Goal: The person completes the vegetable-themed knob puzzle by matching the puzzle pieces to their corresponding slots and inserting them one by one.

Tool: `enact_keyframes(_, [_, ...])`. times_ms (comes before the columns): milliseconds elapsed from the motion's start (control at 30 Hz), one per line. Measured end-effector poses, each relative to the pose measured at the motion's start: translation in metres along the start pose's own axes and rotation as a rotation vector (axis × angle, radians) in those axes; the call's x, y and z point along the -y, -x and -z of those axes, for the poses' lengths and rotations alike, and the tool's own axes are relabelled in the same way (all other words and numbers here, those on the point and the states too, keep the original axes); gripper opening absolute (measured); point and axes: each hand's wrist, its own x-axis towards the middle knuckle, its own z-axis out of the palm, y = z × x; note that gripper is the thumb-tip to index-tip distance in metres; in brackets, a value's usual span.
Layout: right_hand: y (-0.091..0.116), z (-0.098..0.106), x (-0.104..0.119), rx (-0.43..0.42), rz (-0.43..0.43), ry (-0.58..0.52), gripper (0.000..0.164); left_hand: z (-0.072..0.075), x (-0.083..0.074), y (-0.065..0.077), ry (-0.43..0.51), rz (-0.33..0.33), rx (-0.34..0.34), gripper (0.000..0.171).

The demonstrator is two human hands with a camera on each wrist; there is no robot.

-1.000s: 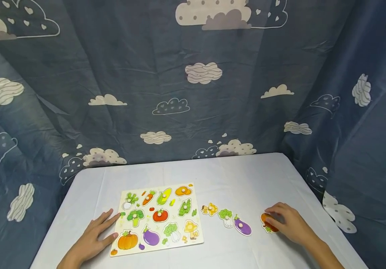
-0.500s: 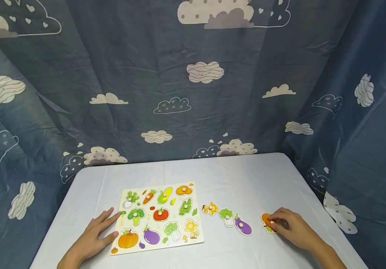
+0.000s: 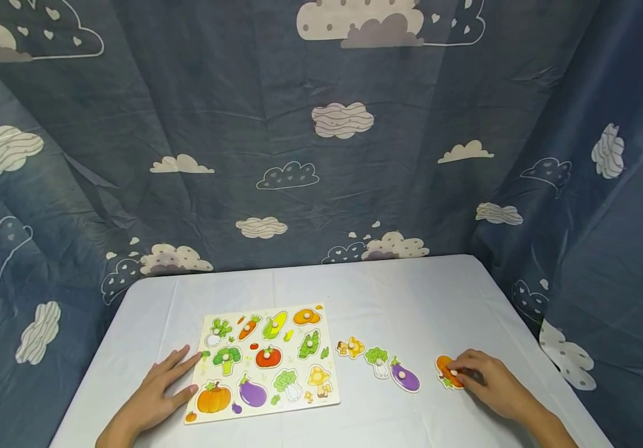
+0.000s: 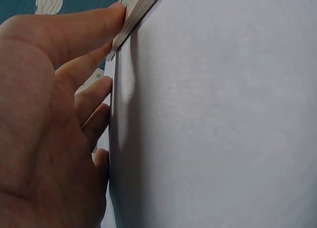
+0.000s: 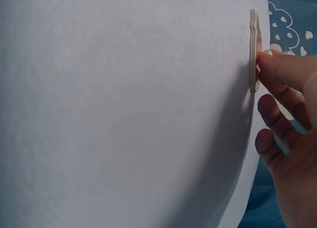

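Observation:
A white vegetable puzzle board (image 3: 329, 392) lies flat on the table, with several knobbed pieces seated in it. My left hand (image 3: 152, 398) rests at its left edge, fingers spread and thumb touching the board's side; the left wrist view shows the same hand (image 4: 44, 109) from the palm. On the right, my right hand (image 3: 492, 384) pinches the knob of an orange pumpkin puzzle piece (image 3: 443, 367), its green stem end toward me. The right wrist view shows this piece (image 5: 253, 50) edge-on at the tabletop, thumb and forefinger on its knob.
Between board and right hand lie a yellow mushroom piece (image 3: 355, 347), a bok choy piece (image 3: 377, 358) and a purple eggplant piece (image 3: 404, 378). The white-covered table (image 3: 388, 292) ends at a dark blue cloud-patterned curtain (image 3: 215, 124) behind and on both sides.
My right fingers have drawn back slightly to the right and now pinch the pumpkin piece's knob, uncovering more of its orange face. My left hand and the board stay put.

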Motion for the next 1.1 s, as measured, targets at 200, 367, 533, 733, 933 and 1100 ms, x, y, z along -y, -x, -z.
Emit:
enact_keyframes(200, [-0.002, 0.0, 0.006, -0.05, 0.034, -0.016, 0.021, 0.0, 0.001, 0.0, 0.005, -0.006, 0.0, 0.065])
enact_keyframes(367, [-0.009, -0.003, 0.016, -0.162, 0.096, -0.014, 0.018, 0.0, 0.002, -0.001, 0.01, 0.0, 0.007, 0.066])
enact_keyframes(533, [-0.019, -0.009, 0.031, -0.259, 0.146, -0.022, 0.018, 0.0, 0.001, -0.001, 0.01, 0.003, 0.006, 0.066])
enact_keyframes(733, [-0.035, -0.019, 0.057, -0.315, 0.164, -0.052, 0.015, 0.0, 0.0, 0.0, 0.012, 0.005, 0.009, 0.066])
enact_keyframes(933, [-0.05, -0.028, 0.088, -0.294, 0.161, -0.076, 0.019, 0.0, 0.0, 0.001, 0.007, 0.008, 0.014, 0.066])
enact_keyframes(1100, [-0.061, -0.037, 0.111, -0.259, 0.2, -0.121, 0.018, 0.002, -0.002, 0.0, 0.014, 0.006, 0.017, 0.066])
